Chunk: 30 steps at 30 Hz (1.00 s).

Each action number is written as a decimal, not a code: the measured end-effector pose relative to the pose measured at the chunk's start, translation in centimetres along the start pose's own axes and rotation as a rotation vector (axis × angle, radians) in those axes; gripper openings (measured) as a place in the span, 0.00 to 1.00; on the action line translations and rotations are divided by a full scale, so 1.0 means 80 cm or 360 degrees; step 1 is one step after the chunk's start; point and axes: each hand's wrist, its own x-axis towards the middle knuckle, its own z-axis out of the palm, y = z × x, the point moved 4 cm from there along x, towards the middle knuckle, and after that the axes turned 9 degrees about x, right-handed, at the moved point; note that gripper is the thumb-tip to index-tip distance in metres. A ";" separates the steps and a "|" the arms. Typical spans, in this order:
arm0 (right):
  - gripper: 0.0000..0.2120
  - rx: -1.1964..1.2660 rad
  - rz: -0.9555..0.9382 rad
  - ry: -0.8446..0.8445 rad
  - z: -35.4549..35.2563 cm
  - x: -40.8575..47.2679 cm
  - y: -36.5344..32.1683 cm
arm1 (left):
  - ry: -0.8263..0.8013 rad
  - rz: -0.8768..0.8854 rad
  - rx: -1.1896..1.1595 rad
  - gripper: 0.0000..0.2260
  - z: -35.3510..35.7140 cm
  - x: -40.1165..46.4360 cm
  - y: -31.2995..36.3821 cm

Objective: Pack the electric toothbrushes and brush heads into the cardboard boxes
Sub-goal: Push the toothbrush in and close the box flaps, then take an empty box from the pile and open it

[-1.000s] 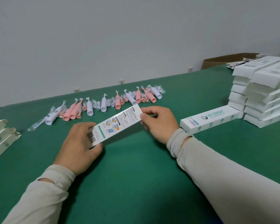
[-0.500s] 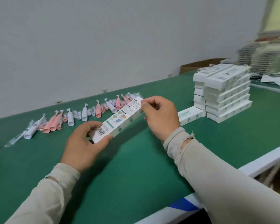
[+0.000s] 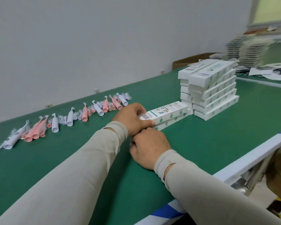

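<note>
left hand [image 3: 131, 118]: it held the near end of a white cardboard box [image 3: 165, 113], the fingers curled over the end with the barcode and the thumb along the side.
right hand [image 3: 150, 147]: it lay on the desk [image 3: 201, 143] just below the left wrist, back of the hand up; the fingers were bent under and mostly hidden, so i cannot tell if they held something.
held box: it lay flat on top of a second white box [image 3: 172, 122], the two in line, the far ends touching or almost touching the tall stack.
stack of boxes [image 3: 212, 88]: white boxes piled in two columns to the right of the held box, on the green desk.
toothbrushes [image 3: 68, 118]: pink and white handles in a loose row along the far side of the desk, to the left of the hands, well apart from the boxes.
brush heads [image 3: 62, 119]: small pieces in clear wrappers between the handles; they were too small to tell more.
sleeves: both arms wore light beige sleeves.
background: a brown carton [image 3: 193, 60] behind the stack, and blurred piles of flat packs [image 3: 250, 51] at the far right.
</note>
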 end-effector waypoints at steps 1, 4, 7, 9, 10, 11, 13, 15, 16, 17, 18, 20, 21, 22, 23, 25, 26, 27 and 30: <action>0.15 0.0026 -0.0007 0.0018 0.001 -0.002 0.003 | -0.0029 -0.0006 -0.0008 0.18 0.005 0.004 -0.001; 0.14 0.0068 -0.0025 0.0045 0.004 -0.007 0.008 | -0.0070 0.0007 -0.0047 0.19 0.019 0.012 -0.002; 0.14 0.0104 -0.0020 0.0047 0.005 -0.009 0.009 | -0.0070 -0.0004 -0.0130 0.19 0.029 0.018 -0.001; 0.14 0.0135 -0.0002 0.0042 0.003 -0.010 0.009 | -0.0085 -0.0022 -0.0157 0.21 0.033 0.020 -0.001; 0.13 0.0138 0.0005 0.0032 0.003 -0.011 0.008 | -0.0096 -0.0031 -0.0153 0.23 0.034 0.020 0.000; 0.13 0.0136 0.0010 0.0016 0.002 -0.013 0.007 | -0.0097 -0.0042 -0.0146 0.27 0.033 0.018 -0.001; 0.13 0.0144 0.0033 -0.0041 0.001 -0.016 0.009 | -0.0021 -0.0091 -0.0219 0.31 0.022 0.008 -0.010; 0.11 0.0174 0.0069 -0.0081 -0.001 -0.018 0.013 | 0.0138 -0.0137 -0.0343 0.28 0.001 -0.010 -0.033; 0.11 0.0183 0.0095 -0.0106 -0.003 -0.018 0.015 | 0.0207 -0.0161 -0.0354 0.25 -0.011 -0.023 -0.052; 0.11 0.0192 0.0121 -0.0136 -0.004 -0.019 0.017 | 0.0253 -0.0191 -0.0329 0.21 -0.022 -0.039 -0.074; 0.12 0.0196 0.0137 -0.0168 -0.004 -0.019 0.016 | 0.0287 -0.0236 -0.0291 0.18 -0.031 -0.059 -0.100; 0.12 0.0164 0.0104 -0.0206 -0.005 -0.016 0.008 | 0.0357 -0.0383 -0.0218 0.13 -0.048 -0.104 -0.158; 0.12 0.0145 0.0062 -0.0214 -0.006 -0.011 -0.001 | 0.0400 -0.0476 -0.0184 0.12 -0.056 -0.126 -0.187; 0.12 0.0135 0.0016 -0.0230 -0.006 -0.004 -0.013 | 0.0442 -0.0573 -0.0142 0.11 -0.065 -0.147 -0.214; 0.11 0.0132 -0.0020 -0.0266 -0.005 0.005 -0.025 | 0.0479 -0.0657 -0.0089 0.10 -0.072 -0.165 -0.236; 0.10 0.0134 -0.0093 -0.0418 0.007 0.031 -0.058 | 0.0577 -0.0791 -0.0014 0.09 -0.087 -0.199 -0.270; 0.10 0.0141 -0.0108 -0.0486 0.012 0.045 -0.071 | 0.0634 -0.0811 0.0008 0.08 -0.091 -0.208 -0.276; 0.10 0.0178 -0.0129 -0.0532 0.022 0.058 -0.088 | 0.0690 -0.0835 0.0033 0.08 -0.095 -0.218 -0.282; 0.09 0.0391 -0.0148 -0.0421 0.057 0.086 -0.136 | 0.0772 -0.0903 0.0054 0.06 -0.099 -0.241 -0.292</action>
